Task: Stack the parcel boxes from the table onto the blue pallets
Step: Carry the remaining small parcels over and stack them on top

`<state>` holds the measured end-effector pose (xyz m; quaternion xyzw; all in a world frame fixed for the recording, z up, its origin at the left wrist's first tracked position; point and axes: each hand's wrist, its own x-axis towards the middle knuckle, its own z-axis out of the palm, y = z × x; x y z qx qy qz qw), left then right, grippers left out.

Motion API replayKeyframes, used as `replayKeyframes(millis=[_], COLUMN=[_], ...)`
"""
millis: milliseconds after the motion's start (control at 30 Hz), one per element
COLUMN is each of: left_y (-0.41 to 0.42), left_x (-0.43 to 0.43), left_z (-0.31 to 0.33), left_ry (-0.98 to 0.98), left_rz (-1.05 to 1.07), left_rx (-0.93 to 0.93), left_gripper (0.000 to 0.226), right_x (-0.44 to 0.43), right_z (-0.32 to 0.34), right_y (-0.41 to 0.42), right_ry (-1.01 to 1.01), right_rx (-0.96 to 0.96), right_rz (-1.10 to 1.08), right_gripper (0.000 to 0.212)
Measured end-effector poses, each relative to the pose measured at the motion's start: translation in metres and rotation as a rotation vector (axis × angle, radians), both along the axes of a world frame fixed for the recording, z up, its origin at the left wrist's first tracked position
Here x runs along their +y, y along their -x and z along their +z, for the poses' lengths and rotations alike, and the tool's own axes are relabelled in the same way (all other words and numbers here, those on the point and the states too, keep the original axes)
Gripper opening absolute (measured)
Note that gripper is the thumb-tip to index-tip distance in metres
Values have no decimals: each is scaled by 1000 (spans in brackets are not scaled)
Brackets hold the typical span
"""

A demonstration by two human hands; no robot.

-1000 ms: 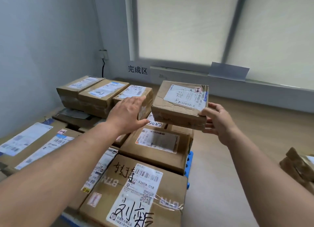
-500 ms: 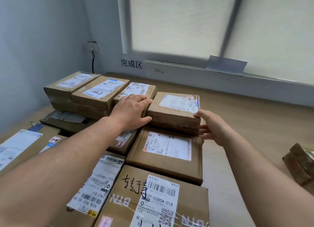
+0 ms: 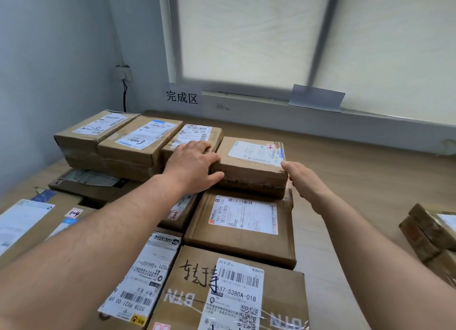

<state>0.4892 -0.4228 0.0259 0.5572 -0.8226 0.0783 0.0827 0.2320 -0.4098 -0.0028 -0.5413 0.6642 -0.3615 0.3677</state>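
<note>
A small brown parcel box (image 3: 249, 166) with a white label sits on top of a flatter labelled box (image 3: 241, 233), at the right end of a back row of stacked boxes (image 3: 140, 147). My left hand (image 3: 192, 166) wraps its left front corner, thumb along the front face and fingers over the top edge. My right hand (image 3: 303, 181) touches the box's right side with straight fingers. The parcels hide the blue pallets beneath them.
More labelled boxes fill the near stack, among them one with handwriting (image 3: 222, 292). Another pile of brown boxes (image 3: 429, 233) lies on the wooden floor at the right. A wall sign (image 3: 182, 97) and a socket with a cable (image 3: 122, 73) are behind, below a window.
The small box came down from mid-air onto the flat box beside the back row. My right hand's fingers have straightened against its side.
</note>
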Motion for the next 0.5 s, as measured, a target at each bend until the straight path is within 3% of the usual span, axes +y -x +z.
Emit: replayKeyframes(millis=[167,333,500], left_y=[12,41,77], left_x=[5,14,23], left_z=[5,10,7], left_ry=[67,163,211], left_rz=[-44,-211,-362], left_rx=[81,228,267], left_gripper=[60,60,58], right_x=[13,39,73], right_z=[2,12,21], right_y=[7,19,27], right_ry=[123,188,193], right_rx=[177,502,710], right_rz=[-100,-213,-288], right_gripper=[54,43,38])
